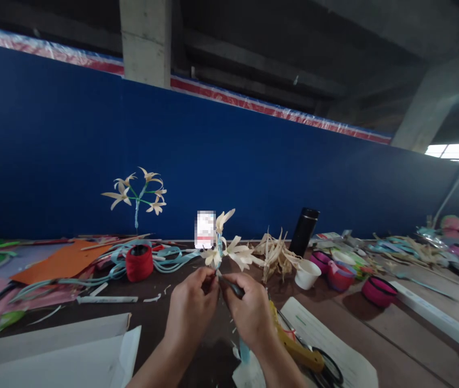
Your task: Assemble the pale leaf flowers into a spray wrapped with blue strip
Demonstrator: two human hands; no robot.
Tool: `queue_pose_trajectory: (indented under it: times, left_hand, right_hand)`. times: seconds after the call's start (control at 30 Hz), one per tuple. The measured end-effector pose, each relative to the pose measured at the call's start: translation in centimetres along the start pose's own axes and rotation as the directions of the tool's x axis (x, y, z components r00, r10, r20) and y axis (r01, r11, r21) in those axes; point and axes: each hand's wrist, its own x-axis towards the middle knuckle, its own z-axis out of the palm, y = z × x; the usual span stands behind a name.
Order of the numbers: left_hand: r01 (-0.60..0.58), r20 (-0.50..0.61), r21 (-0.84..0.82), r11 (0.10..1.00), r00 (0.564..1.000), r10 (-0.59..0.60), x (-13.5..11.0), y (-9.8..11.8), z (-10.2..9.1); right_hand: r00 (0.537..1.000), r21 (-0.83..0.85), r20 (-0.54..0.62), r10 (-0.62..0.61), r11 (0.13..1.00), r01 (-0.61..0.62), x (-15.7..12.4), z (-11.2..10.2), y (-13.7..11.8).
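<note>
In the middle of the head view, a handmade flower spray [237,253] with cream petals stands upright above my fingertips. Its pale blue wrapped stem is pinched low down by my left hand [194,299], whose fingers are curled closed. My right hand [249,304] closes on the same stem from the other side, thumb and forefinger meeting my left fingers. A dark, slim object [235,289] shows in my right hand; its kind is unclear. Beyond my hands on the left, a finished-looking flower spray [137,196] rises against the blue wall.
A red thread spool [139,264], pale blue strips and orange paper [63,261] lie left. Dried husks [273,256], a white cup [307,275], a black flask [305,231] and pink containers [378,291] stand right. A yellow tool [297,347] lies beside my right forearm.
</note>
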Motion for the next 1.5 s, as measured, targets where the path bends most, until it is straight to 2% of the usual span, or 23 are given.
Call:
queue_pose_trajectory:
  times: [0.3, 0.47, 0.63, 0.87, 0.97, 1.13, 1.3, 1.5]
  left_hand:
    - [0.000, -0.049, 0.006, 1.000, 0.999, 0.000, 0.1, -0.4, 0.3]
    - [-0.006, -0.055, 0.083, 0.997, 0.998, 0.010, 0.1, -0.1, 0.0]
    - [-0.076, -0.044, 0.075, 0.994, 0.996, 0.079, 0.2, 0.0, -0.5]
    - [-0.154, -0.031, 0.027, 0.988, 0.987, 0.155, 0.5, 0.7, -1.3]
    - [-0.144, -0.027, 0.043, 0.989, 0.989, 0.145, 0.4, 1.1, -1.7]
    - [-0.075, -0.061, 0.070, 0.995, 0.995, 0.080, -0.5, 2.1, -2.3]
    - [-0.068, -0.088, 0.081, 0.994, 0.993, 0.075, -1.2, 2.6, -3.1]
    - [-0.068, -0.127, 0.134, 0.989, 0.988, 0.085, -1.8, 3.2, -4.0]
  right_hand:
    - [1.000, -0.029, -0.015, -0.001, 1.000, 0.001, 0.1, 0.4, 0.2]
    - [0.998, -0.067, -0.055, 0.022, 0.997, -0.026, 0.2, 0.7, 1.0]
    - [0.995, -0.082, -0.076, -0.066, 0.995, 0.060, 0.6, 0.6, 1.0]
    - [0.991, 0.014, -0.071, -0.114, 0.993, 0.115, 0.6, -0.1, 0.1]
    - [0.984, -0.015, -0.079, -0.161, 0.987, 0.160, 0.3, -0.1, -0.2]
    - [0.977, -0.074, -0.127, -0.174, 0.983, 0.165, -0.5, 0.2, -1.3]
    - [0.976, -0.073, -0.091, -0.198, 0.979, 0.192, -1.4, 0.2, -2.0]
    - [0.985, -0.061, -0.094, -0.145, 0.988, 0.140, -2.2, 0.4, -2.1]
